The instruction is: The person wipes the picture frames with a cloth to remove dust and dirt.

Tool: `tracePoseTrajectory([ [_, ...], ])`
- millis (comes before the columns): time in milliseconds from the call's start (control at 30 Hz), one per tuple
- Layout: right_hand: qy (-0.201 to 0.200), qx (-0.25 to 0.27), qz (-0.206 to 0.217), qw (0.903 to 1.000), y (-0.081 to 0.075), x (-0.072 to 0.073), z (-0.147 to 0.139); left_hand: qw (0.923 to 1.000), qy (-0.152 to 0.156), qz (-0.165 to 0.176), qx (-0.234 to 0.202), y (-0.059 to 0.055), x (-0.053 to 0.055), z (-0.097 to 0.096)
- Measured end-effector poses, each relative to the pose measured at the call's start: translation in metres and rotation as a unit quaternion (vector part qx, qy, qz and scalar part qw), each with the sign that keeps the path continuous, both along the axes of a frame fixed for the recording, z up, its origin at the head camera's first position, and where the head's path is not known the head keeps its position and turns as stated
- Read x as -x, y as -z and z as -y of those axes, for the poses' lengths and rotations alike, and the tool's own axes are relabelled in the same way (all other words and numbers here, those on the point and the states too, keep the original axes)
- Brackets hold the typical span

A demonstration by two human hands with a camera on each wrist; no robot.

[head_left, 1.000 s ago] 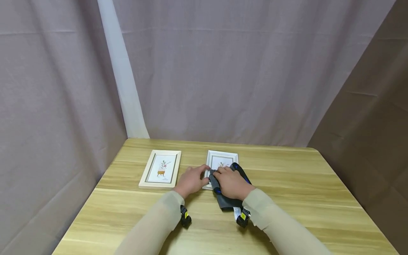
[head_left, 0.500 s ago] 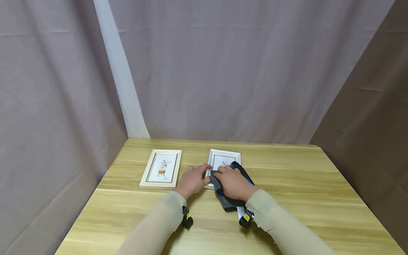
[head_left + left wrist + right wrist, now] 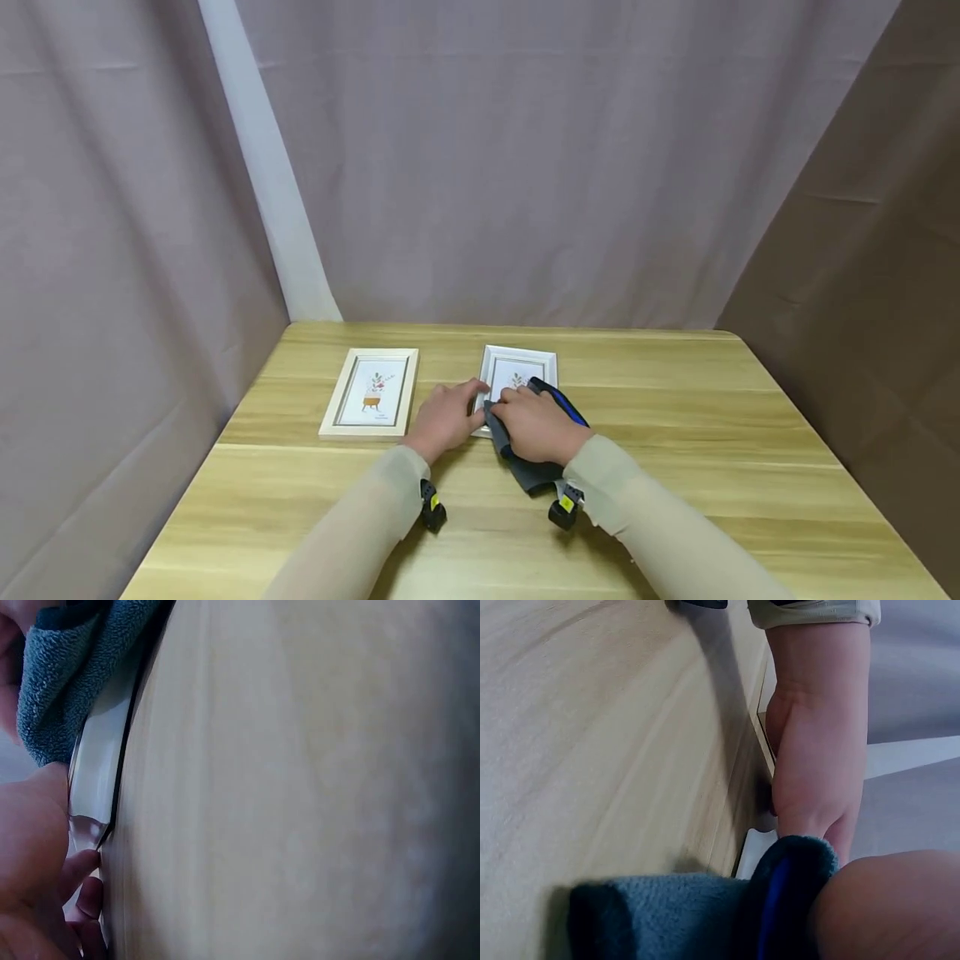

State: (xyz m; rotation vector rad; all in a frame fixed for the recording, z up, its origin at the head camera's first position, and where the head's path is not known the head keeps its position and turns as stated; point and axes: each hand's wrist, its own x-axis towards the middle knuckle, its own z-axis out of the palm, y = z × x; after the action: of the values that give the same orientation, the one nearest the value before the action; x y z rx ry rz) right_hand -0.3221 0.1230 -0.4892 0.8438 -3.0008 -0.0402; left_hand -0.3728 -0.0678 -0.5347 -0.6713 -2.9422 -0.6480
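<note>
A silvery-white picture frame (image 3: 520, 352) lies flat on the wooden table, its plant picture partly covered. My left hand (image 3: 444, 419) holds this frame at its near-left edge, thumb on top and fingers along the side; in the left wrist view, fingertips (image 3: 90, 898) touch the frame's corner. My right hand (image 3: 538, 425) grips a dark grey cloth with black and blue edging (image 3: 527, 475), pressing it onto the lower part of the frame. The towel-like weave of the cloth (image 3: 56, 682) shows in the left wrist view. Fingertips of the right hand are partly hidden by the cloth.
A cream picture frame (image 3: 333, 408) with a similar plant print lies left of my left hand. The wooden table (image 3: 675, 467) extends to both sides. Grey-mauve curtains (image 3: 480, 183) hang behind its far edge. Each wrist carries a small black camera (image 3: 432, 506).
The head view has shifted slightly. My right hand and the cloth have slid a little left across the frame. My left hand stays at the frame's edge.
</note>
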Motion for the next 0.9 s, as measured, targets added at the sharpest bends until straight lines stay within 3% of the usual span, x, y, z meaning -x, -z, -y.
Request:
tracePoseTrajectory([
  [133,0.000,-0.007,0.007,0.9999,0.001,0.001,0.008,0.9999,0.001,-0.011,0.003,0.004,-0.001,0.006],
  [333,0.014,-0.031,-0.015,0.9993,-0.002,-0.001,0.009,0.9995,0.011,-0.028,-0.009,0.006,0.002,0.004],
  [567,0.012,-0.042,-0.023,0.9988,0.001,-0.005,0.001,1.0000,-0.002,-0.001,-0.001,0.008,0.003,-0.001],
  [733,0.018,-0.039,-0.019,0.9989,0.001,-0.006,-0.006,0.9999,-0.001,0.000,-0.016,0.002,-0.001,-0.001],
  [900,0.022,-0.046,-0.017,0.9985,0.002,-0.006,-0.016,0.9998,-0.003,-0.005,-0.018,0.003,0.001,0.000],
])
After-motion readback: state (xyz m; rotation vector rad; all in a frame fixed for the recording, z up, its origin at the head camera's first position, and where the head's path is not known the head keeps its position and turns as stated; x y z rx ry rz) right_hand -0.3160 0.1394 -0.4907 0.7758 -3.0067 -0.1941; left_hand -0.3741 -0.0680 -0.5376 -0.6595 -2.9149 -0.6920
